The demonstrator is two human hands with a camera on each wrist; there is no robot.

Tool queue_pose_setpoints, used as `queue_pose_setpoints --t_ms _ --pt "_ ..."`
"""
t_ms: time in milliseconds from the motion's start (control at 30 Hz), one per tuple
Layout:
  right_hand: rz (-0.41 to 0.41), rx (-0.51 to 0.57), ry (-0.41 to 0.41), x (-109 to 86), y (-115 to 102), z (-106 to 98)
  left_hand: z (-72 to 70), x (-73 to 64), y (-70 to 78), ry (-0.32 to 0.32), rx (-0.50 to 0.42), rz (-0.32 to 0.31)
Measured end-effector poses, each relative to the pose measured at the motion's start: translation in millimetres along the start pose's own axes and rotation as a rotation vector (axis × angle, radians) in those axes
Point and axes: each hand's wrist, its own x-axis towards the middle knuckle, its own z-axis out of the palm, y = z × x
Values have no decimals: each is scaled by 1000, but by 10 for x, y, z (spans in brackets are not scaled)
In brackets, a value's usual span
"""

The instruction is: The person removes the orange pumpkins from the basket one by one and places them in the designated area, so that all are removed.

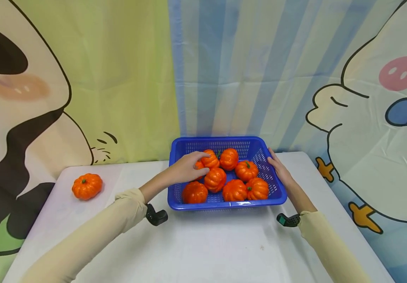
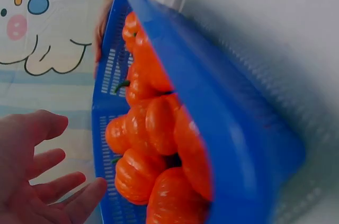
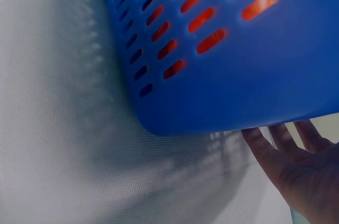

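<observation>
A blue plastic basket [image 1: 275,201] with slotted walls holds several small orange pumpkins [image 1: 215,179], some with green stems. Over its left side, my left hand [image 1: 185,168] hovers above the pumpkins with thumb and fingers spread. The left wrist view shows that hand [image 2: 37,171] holding nothing, with a gap between its fingers and the pumpkins [image 2: 139,176]. My right hand [image 1: 280,169] rests against the basket's right wall, fingers extended. Up close in the right wrist view, its fingertips [image 3: 253,135] touch the blue wall [image 3: 238,91] from outside.
One more orange pumpkin [image 1: 87,186] sits by itself on the white table [image 1: 217,247], left of the basket. Behind the table hangs a printed curtain [image 1: 129,78] with cartoon animals; the basket's back rim is close to it. A dark wrist device [image 1: 156,215] is on the left wrist.
</observation>
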Motion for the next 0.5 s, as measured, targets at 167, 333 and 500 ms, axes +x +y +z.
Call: queue_pose_setpoints --t_ms 167,333,500 --pt "-7 -34 5 33 78 -18 -92 290 -24 16 86 10" --pt "1 -45 6 29 70 -22 -134 551 -105 32 130 -32" --pt "-5 -42 10 31 50 -17 -75 726 -162 -24 150 -70"
